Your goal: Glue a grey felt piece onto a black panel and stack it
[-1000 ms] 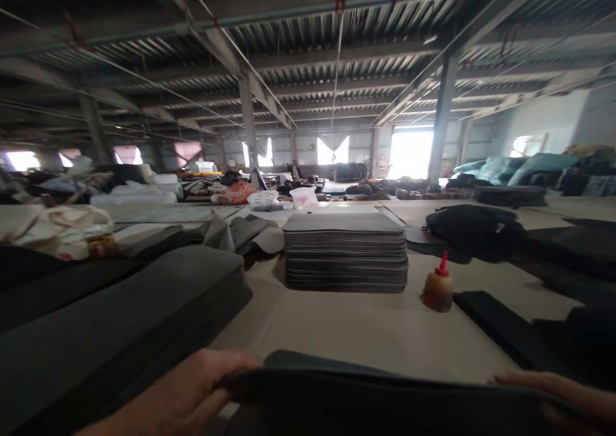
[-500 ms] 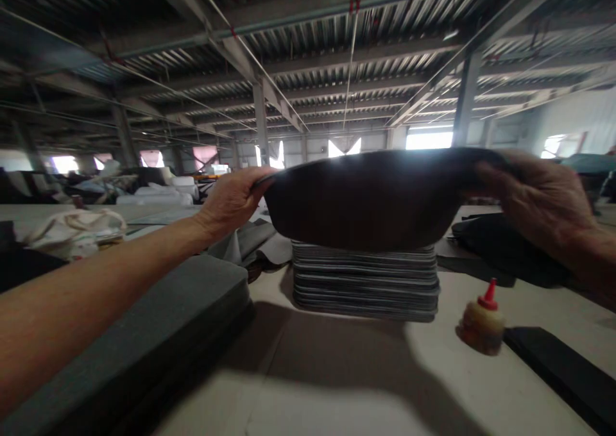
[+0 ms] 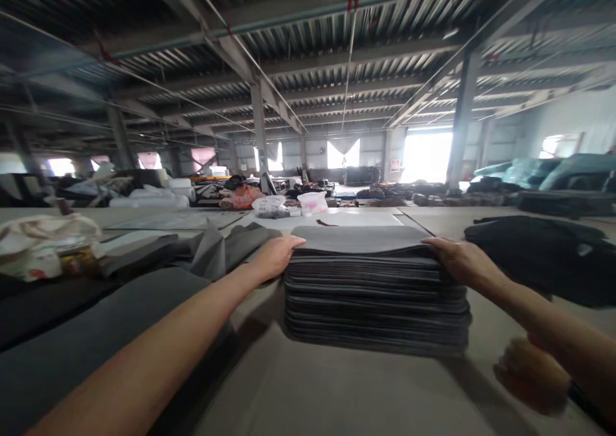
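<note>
A tall stack of dark grey fabric sheets with rounded corners (image 3: 378,304) stands on the table in front of me. On top lies a lighter grey fabric sheet (image 3: 363,237). My left hand (image 3: 275,256) is closed on its left edge, thumb and fingers pinched together. At the opposite edge my right hand (image 3: 459,259) pinches the same sheet. A blurred, amber squeeze bottle (image 3: 532,375) stands below my right forearm, which hides its top.
Grey fabric pieces (image 3: 110,314) are piled on the left. A pale cloth bag (image 3: 43,240) sits behind them. Dark folded fabric (image 3: 543,256) lies to the right. Two clear plastic bags (image 3: 312,202) stand beyond the stack on the pale table (image 3: 308,394).
Both hands have come down with the sheet, which was held up before me and now lies on the stack. The stack and bottle appear closer and lower in view.
</note>
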`<state>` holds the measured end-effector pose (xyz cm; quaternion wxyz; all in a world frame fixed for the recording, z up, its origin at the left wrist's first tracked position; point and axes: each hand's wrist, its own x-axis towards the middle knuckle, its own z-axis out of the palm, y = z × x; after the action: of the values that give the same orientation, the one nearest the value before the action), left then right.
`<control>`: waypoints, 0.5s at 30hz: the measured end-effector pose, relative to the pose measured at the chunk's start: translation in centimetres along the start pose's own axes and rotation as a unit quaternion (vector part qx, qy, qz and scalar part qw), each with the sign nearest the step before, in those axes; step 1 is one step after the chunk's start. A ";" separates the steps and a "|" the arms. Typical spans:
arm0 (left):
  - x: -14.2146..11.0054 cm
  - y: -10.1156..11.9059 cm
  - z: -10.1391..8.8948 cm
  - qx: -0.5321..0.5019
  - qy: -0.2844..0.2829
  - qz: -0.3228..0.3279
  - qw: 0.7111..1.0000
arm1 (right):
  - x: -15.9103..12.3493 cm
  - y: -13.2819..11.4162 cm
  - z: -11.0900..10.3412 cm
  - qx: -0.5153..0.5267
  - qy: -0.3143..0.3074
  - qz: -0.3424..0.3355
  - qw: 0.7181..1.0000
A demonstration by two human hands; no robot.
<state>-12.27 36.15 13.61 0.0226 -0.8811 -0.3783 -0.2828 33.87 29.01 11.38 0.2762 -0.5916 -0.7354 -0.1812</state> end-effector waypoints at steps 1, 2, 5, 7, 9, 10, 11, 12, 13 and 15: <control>-0.1 -0.1 0.0 -0.007 -0.002 -0.004 1.000 | -0.3 0.3 0.4 0.000 -0.012 0.016 1.000; -0.2 -0.2 -0.1 -0.013 -0.005 -0.008 1.000 | -0.4 0.5 0.6 -0.002 -0.020 0.030 0.999; 0.0 -0.5 -0.4 -0.024 -0.018 -0.018 0.999 | -0.5 0.9 0.2 -0.006 -0.043 0.037 0.998; 0.1 -0.6 -0.4 -0.032 -0.024 -0.021 0.999 | -0.4 1.1 -0.2 -0.008 -0.061 0.018 0.998; 0.1 -0.5 -0.2 -0.046 -0.028 -0.023 0.998 | -0.5 1.3 -0.3 -0.014 -0.072 -0.001 0.997; 0.1 -0.4 -0.2 -0.056 -0.029 -0.025 0.998 | -0.6 1.3 -0.3 -0.017 -0.073 -0.004 0.997; 0.1 -0.3 -0.3 -0.067 -0.032 -0.027 0.997 | -0.7 1.4 -0.2 -0.015 -0.074 -0.006 0.997; 0.0 -0.2 -0.4 -0.080 -0.034 -0.031 0.996 | -0.7 1.4 -0.2 -0.006 -0.075 -0.006 0.997; 0.0 0.0 -0.6 -0.094 -0.034 -0.037 0.994 | -0.8 1.4 -0.3 0.010 -0.077 0.000 0.997; -0.2 0.2 -1.4 -0.128 -0.031 -0.057 0.990 | -0.9 1.2 -0.8 0.064 -0.086 0.019 0.994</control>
<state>-12.87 35.53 14.75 -0.1178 -0.8621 -0.3893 -0.3023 35.32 28.12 11.33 0.2525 -0.6003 -0.7549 -0.0772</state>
